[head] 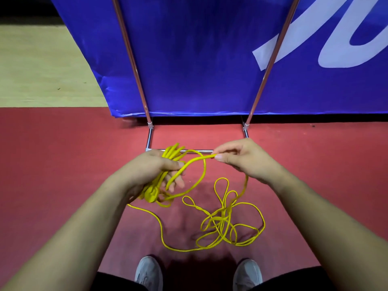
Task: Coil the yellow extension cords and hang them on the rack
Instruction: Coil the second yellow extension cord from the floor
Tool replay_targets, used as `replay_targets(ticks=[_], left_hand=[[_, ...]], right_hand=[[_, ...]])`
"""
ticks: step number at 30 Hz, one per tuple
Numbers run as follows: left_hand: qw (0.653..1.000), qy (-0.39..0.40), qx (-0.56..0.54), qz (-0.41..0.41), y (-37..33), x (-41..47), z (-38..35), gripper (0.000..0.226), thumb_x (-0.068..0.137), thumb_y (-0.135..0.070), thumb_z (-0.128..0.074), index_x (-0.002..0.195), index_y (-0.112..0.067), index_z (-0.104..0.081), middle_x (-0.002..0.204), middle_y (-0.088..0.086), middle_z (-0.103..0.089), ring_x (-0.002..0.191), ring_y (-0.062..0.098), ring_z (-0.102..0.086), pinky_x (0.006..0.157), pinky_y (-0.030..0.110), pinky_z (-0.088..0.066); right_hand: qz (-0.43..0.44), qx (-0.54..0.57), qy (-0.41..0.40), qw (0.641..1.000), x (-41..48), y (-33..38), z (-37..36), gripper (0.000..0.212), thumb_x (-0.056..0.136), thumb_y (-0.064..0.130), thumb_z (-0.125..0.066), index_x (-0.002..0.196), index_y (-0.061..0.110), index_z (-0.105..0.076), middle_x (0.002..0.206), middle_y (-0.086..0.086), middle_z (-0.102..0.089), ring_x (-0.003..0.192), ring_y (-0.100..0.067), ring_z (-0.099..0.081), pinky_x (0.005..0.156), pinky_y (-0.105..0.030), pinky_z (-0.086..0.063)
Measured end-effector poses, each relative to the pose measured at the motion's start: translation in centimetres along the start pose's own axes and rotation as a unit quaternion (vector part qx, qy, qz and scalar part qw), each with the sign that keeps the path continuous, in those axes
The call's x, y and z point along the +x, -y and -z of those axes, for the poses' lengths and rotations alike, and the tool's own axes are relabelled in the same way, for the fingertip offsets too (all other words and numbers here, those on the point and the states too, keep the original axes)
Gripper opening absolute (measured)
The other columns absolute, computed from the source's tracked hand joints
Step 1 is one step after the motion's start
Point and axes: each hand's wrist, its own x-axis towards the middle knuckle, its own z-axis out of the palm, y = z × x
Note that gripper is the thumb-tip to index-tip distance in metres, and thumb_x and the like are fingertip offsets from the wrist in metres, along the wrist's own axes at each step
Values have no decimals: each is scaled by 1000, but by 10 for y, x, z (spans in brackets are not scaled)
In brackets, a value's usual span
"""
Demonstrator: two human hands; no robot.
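The left hand (156, 166) is curled round a coil (171, 153) of yellow extension cord, several loops bunched in the palm, with their tops sticking out above the knuckles and their lower ends hanging below the fingers. The right hand (241, 158) pinches a single strand (200, 158) between thumb and fingertips, and this strand runs across to the left thumb. From the right hand the cord drops past the wrist to a loose tangle (218, 219) lying on the red floor (63, 164), just ahead of two grey shoes (148, 271) at the bottom edge. One long loop trails from under the left hand round to the tangle. The rack (149, 137), a chrome frame, has its low base bar just behind the hands. Its two uprights rise in front of a blue banner (189, 59).
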Motion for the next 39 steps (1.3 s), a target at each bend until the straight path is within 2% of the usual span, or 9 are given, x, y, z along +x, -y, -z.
replay_targets(ticks=[4,10,13,18,23,27,32,35,39], left_hand=[[991,39,-127,32,0,2,-11,19,91,-10,-55,92,8,-62,83,28,-70,81,38,-70,73,44,-57],[989,54,-135,24,4,3,-26,18,87,-13,-56,79,1,-63,51,9,-51,37,18,-49,39,22,-41],[981,25,-194,-12,2,6,-17,18,87,-15,-54,78,1,-57,47,3,-35,34,13,-33,38,20,-30],[980,-33,-198,4,2,6,-15,20,93,-12,-53,81,3,-59,49,8,-51,35,17,-49,37,19,-38],[987,46,-133,77,1,2,-12,22,89,-11,-56,90,9,-65,87,30,-70,74,32,-72,77,42,-56],[970,74,-214,83,2,3,-21,25,91,-9,-52,93,12,-66,98,32,-68,88,39,-70,78,43,-58],[976,77,-193,68,4,4,-27,20,87,-14,-54,85,2,-67,64,12,-63,47,23,-62,44,23,-50],[969,63,-240,11,2,5,-20,16,84,-16,-54,81,-1,-57,49,-1,-39,35,12,-37,41,19,-35],[960,23,-280,-10,-2,8,-14,16,83,-17,-53,80,-1,-52,45,-5,-34,34,7,-33,40,18,-30]], right_hand=[[12,-93,48,994,1,17,-9,7,86,19,-71,82,19,-77,59,2,-60,58,-3,-45,59,-25,-37],[35,-113,77,990,-1,30,-36,18,88,17,-67,70,15,-70,48,10,-41,43,-4,-33,45,-18,-28],[-14,-8,89,996,1,13,-25,14,90,19,-67,83,7,-64,56,2,-53,50,-9,-49,53,-24,-41],[-41,31,145,988,-3,-23,-3,1,94,6,-59,95,6,-59,72,-6,-64,69,-20,-62,68,-32,-49],[-56,119,-1,991,1,-18,2,10,91,5,-62,85,9,-69,58,-3,-45,48,-11,-32,45,-21,-26],[-1,-11,26,1000,-1,6,-4,9,88,9,-67,83,5,-73,48,9,-46,44,-4,-34,46,-19,-29],[86,-134,37,987,-3,27,-36,16,87,15,-66,72,16,-69,52,9,-50,48,-3,-41,51,-22,-35],[32,-47,52,997,-2,15,-27,20,88,23,-69,81,5,-63,57,2,-49,51,-8,-43,51,-25,-36],[-5,-109,187,976,-1,-20,0,15,93,20,-63,85,8,-61,73,-2,-58,69,-9,-52,70,-29,-43]])
